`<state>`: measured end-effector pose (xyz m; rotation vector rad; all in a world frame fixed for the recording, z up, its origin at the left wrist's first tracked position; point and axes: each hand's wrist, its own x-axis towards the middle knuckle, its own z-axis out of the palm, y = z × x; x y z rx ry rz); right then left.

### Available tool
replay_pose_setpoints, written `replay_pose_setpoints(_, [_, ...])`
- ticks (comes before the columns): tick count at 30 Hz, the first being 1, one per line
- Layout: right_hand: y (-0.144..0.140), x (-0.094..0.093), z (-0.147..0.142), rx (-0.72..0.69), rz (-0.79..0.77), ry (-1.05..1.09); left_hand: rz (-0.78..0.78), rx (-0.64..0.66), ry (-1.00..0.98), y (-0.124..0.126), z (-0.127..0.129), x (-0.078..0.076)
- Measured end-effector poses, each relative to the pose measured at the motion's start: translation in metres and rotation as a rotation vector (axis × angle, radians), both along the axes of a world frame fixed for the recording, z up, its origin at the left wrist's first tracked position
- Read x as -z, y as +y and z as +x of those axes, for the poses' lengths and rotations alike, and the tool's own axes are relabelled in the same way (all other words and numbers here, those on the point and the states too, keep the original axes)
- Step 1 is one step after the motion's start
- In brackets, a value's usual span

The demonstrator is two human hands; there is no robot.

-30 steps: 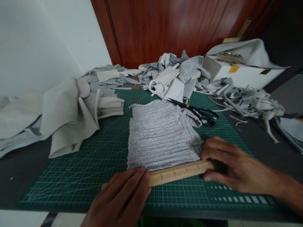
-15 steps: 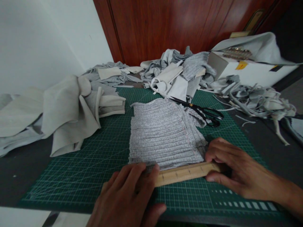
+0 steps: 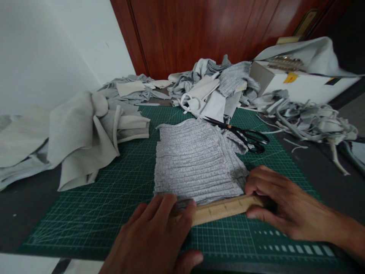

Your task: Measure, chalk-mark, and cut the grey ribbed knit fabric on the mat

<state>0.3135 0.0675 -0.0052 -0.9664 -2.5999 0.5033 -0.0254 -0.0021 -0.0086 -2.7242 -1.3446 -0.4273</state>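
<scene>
A piece of grey ribbed knit cloth [image 3: 191, 160] lies flat on the green cutting mat [image 3: 125, 198]. Along its near edge runs a wooden ruler [image 3: 222, 209]. My left hand [image 3: 154, 228] rests over the ruler's left part, fingers stretched out and apart, fingertips on the cloth's edge and thumb on the mat side. At the other end, my right hand [image 3: 273, 201] pinches the ruler between thumb and curled fingers, the fingers also touching the cloth's lower right corner. Black-handled scissors [image 3: 242, 133] lie across the cloth's upper right, blades pointing left. Both ruler ends are hidden by the hands.
Pale folded fabric [image 3: 76, 133] overlaps the mat's left side. Grey and white scraps [image 3: 208, 83] are heaped at the back. To the right sit a tangle of fabric strips [image 3: 319, 118] and a white box [image 3: 308, 85] with cloth over it.
My left index finger has shifted slightly right along the ruler. The right hand keeps its grip, and the cloth has hardly moved. The view has tilted slightly.
</scene>
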Motion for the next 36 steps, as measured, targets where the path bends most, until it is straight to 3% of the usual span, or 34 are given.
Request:
replay_pose_setpoints(3, [0.000,-0.001,-0.002,0.018,-0.005,-0.019,-0.003,0.037,0.077,0.000,-0.002,-0.007])
replay_pose_setpoints(7, [-0.001,-0.005,-0.004,0.029,-0.023,-0.042,0.079,0.013,0.098,-0.009,-0.010,0.001])
replay_pose_setpoints(11, [0.000,-0.003,-0.004,0.035,-0.042,-0.040,0.126,0.002,0.054,-0.014,-0.017,0.009])
replay_pose_setpoints(15, [0.000,0.001,0.000,0.037,-0.039,-0.012,0.122,0.006,-0.040,-0.010,-0.017,0.005])
replay_pose_setpoints(28, [0.000,0.000,-0.005,0.014,0.010,0.001,-0.180,-0.029,0.096,-0.002,0.000,-0.017])
replay_pose_setpoints(36, [0.002,-0.007,-0.005,0.019,-0.003,0.010,-0.011,-0.039,0.015,-0.005,0.000,-0.013])
